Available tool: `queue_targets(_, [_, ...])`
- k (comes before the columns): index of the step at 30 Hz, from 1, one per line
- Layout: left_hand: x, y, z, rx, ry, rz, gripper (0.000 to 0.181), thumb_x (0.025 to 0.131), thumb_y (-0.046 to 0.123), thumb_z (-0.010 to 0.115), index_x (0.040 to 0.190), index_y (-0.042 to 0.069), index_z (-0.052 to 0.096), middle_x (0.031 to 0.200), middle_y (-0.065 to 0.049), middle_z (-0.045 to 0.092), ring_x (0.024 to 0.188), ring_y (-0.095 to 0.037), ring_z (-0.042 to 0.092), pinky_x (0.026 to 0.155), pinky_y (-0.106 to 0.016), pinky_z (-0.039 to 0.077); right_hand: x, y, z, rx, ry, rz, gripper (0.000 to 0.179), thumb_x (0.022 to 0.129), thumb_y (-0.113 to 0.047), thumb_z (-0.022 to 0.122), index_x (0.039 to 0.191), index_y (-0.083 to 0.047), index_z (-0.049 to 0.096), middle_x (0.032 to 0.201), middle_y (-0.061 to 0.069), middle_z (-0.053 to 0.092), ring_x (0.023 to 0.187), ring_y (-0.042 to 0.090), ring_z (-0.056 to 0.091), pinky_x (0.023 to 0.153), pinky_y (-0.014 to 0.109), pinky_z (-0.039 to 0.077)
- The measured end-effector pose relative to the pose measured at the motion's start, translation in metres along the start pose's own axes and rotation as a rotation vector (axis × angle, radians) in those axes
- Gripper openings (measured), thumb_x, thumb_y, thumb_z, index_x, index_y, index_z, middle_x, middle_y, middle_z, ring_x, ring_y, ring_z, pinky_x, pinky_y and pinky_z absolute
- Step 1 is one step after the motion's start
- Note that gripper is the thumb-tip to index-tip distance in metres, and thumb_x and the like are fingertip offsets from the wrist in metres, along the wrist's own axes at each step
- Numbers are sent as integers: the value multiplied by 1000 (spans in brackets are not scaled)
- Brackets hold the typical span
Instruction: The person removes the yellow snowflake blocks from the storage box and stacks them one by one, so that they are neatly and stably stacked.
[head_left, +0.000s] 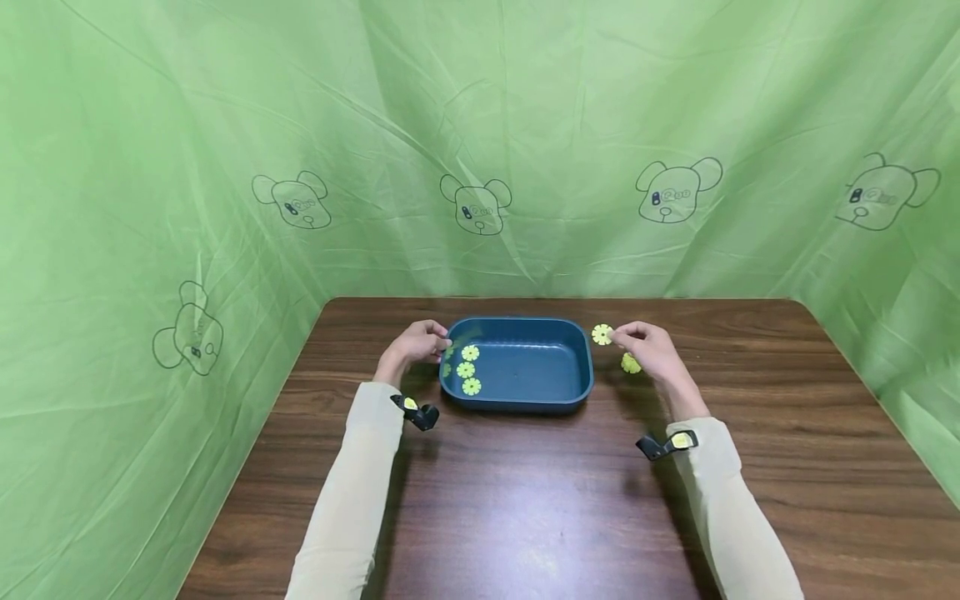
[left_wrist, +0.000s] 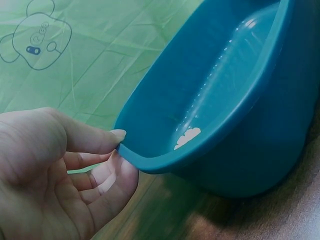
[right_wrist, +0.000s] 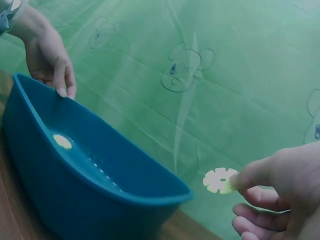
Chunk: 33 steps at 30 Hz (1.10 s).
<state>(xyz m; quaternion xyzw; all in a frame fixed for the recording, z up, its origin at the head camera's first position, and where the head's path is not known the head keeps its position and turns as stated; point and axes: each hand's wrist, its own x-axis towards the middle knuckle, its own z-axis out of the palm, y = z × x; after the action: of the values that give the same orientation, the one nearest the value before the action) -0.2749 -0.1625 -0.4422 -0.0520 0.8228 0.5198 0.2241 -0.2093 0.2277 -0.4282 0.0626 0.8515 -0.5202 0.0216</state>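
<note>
A dark blue plastic basin (head_left: 528, 406) stands on the wooden table, with several yellow-green flower-shaped discs (head_left: 466, 369) lying flat at its left end. My left hand (head_left: 422, 342) pinches the basin's left rim between thumb and fingers, as the left wrist view shows closely. To the right of the basin, my right hand (head_left: 651, 348) pinches one notched flower disc (right_wrist: 220, 180) by its edge, held in the air just outside the basin's right rim. Another yellow-green disc (head_left: 631, 363) lies on the table below the right hand, partly hidden by it.
The brown wooden table (head_left: 510, 500) extends in front of the basin and to both sides. Green cloth (head_left: 480, 100) printed with bear-head outlines hangs behind the table and along both sides. Each wrist wears a black strap mount (head_left: 667, 445).
</note>
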Motion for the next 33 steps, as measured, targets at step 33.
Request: queue_targets(33, [-1,0,0,-14,1,1,25,94,7,56,117,-1,49,103,-12,53,80,-19,55,89,-43,53,10,61,-27,-221,1,215,42,92,-32,58,112,4,64,99,16,63,95,27,52,76,28,40])
